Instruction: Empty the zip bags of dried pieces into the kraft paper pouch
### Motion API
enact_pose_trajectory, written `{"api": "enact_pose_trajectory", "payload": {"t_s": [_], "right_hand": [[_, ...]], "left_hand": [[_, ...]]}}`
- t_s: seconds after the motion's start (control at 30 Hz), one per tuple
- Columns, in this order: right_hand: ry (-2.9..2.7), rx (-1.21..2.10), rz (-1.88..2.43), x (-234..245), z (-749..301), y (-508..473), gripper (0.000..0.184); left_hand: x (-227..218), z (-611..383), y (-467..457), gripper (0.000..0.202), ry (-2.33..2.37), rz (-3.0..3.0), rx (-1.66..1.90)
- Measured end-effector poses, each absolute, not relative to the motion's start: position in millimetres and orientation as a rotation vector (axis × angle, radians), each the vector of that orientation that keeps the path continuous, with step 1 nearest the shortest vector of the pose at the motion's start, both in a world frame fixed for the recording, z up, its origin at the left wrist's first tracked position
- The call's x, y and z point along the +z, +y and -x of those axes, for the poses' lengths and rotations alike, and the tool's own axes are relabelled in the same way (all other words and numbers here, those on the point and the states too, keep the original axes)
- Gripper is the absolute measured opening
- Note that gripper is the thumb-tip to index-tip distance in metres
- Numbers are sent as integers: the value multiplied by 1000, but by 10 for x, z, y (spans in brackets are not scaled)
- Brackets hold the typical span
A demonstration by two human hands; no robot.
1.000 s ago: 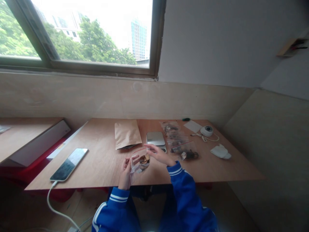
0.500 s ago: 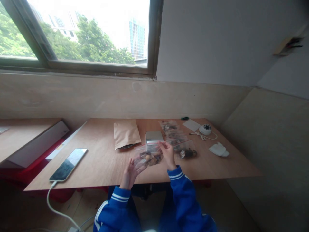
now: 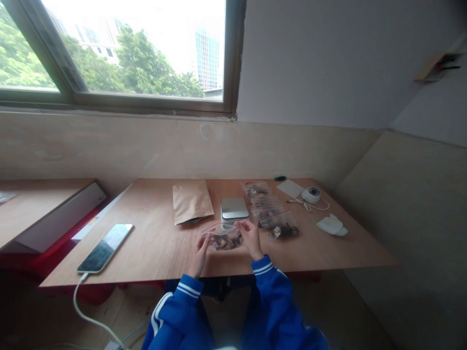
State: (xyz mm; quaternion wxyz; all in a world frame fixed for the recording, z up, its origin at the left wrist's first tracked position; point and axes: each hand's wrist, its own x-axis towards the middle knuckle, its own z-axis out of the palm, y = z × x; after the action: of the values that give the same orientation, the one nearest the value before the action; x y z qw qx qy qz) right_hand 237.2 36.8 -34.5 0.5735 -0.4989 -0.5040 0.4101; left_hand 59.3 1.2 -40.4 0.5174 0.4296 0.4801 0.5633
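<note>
Between my two hands is a clear zip bag (image 3: pixel 226 240) with a red seal line along its top, holding several brown and tan dried pieces. My left hand (image 3: pixel 200 250) pinches the bag's left side. The fingers of my right hand (image 3: pixel 251 238) are closed on its upper right corner. Just behind the bag sits a small silver scale (image 3: pixel 234 207), its front edge partly hidden by the bag. Close to the right hand lies a filled zip bag (image 3: pixel 280 227) with dark contents and a white packet in it.
More filled zip bags (image 3: pixel 260 197) overlap behind. A brown paper pouch (image 3: pixel 192 201) lies left of the scale, a phone (image 3: pixel 105 249) with a cable at the table's left. To the right are a white dome camera (image 3: pixel 311 195), crumpled white tissue (image 3: pixel 332 225), white card (image 3: pixel 289 188) and green-handled tool (image 3: pixel 280 178).
My left hand has moved from under the bag to grip its left side. The bag sits slightly lower, hanging more upright, and more of the scale shows.
</note>
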Motion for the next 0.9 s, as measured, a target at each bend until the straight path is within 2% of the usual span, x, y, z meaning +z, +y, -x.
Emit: {"api": "enact_pose_trajectory", "payload": {"t_s": [0.1,0.33,0.9], "right_hand": [[-1101,965,1137,-564,-2371,390,48],[-1030,878,1204,-954,-2318,305,42],[-945,942,1229,-985,-2343,293,43]], "left_hand": [[-538,-636,117,44,1223,-968,1418],[-816,-718,208,48,1291,-929,1515],[-879,-671,248,50,1366,-919,1557]]}}
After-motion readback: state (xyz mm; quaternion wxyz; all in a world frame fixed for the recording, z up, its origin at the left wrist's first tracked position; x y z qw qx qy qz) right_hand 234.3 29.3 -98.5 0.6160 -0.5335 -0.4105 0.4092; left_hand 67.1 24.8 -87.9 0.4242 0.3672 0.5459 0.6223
